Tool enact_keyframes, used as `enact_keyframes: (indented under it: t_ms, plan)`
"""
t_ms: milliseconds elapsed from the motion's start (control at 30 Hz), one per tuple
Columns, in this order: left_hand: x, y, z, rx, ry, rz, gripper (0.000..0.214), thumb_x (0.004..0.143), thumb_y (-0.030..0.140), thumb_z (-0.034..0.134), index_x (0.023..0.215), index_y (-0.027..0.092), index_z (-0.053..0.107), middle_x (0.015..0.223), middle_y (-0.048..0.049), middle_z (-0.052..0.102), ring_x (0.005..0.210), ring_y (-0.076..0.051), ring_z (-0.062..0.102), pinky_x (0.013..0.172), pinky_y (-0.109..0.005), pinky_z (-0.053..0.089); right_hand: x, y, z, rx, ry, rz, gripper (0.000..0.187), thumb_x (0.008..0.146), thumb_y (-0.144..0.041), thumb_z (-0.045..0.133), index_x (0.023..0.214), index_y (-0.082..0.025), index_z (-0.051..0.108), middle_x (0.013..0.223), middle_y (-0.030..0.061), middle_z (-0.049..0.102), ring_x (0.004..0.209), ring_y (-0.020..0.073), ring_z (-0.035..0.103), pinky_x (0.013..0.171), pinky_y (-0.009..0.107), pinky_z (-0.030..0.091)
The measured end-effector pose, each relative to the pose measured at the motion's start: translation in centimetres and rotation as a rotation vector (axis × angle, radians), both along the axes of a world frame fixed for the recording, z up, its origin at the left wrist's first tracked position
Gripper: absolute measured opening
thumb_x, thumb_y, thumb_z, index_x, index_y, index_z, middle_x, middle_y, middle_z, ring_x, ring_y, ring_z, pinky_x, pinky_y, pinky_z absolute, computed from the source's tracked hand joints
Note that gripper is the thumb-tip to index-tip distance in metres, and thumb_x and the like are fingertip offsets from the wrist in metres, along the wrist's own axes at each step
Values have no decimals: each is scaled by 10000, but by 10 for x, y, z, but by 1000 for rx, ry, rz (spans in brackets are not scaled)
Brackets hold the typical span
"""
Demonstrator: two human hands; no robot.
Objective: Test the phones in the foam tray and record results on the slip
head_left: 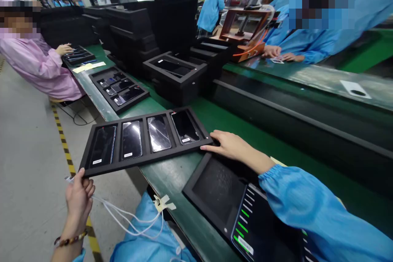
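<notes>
A black tray (144, 159) bearing four phones (132, 139) juts past the edge of a green tabletop (167, 172), its left end over the floor (27, 196). The left hand (79, 196) has a narrow grip on its near-left corner; the right hand (230, 145) grips the right end. If either slips, or the white cables (135, 234) snag, the tray could tip, spilling phones.

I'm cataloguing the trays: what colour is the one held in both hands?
The held tray is black to dark grey, clearest in the head view.
</notes>
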State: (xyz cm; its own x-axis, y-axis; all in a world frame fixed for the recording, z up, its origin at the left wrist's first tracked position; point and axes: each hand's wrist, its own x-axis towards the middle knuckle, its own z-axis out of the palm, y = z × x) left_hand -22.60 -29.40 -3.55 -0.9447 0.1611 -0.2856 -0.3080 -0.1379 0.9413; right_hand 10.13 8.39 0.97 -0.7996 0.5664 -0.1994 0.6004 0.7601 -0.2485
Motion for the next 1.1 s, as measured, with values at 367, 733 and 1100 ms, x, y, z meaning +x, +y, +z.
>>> enact_keyframes:
  t_ms: [367, 733, 1100]
  plan:
    - [6, 29, -13, -53, -87, -310, 782, 519, 460, 978, 842, 260, 295, 500, 184, 238, 366, -31, 183, 361, -136, 174, 30, -7, 13, 68, 103, -180, 614, 1091, -709, 332, 851, -243, 653, 966, 87, 702, 891, 258, 695, 735, 368, 487]
    - [-2, 37, -21, -185, -28, -460, 763, 594, 726, 881, 823, 271, 312, 524, 161, 207, 409, -55, 157, 400, -179, 131, -21, -19, -6, 246, 45, 156, 508, 1129, -586, 406, 882, -208, 640, 941, 114, 719, 932, 293, 678, 833, 421, 470]
    - [25, 30, -2, -364, 411, -551, 445, 853, 629, 776, 893, 186, 765, 650, -11, 532, 615, -169, 455, 592, -254, 326, -100, -50, 22, 32, 268, 236, 414, 1133, -523, 436, 1011, -214, 683, 1082, 128, 733, 1062, 277, 676, 956, 398, 514]
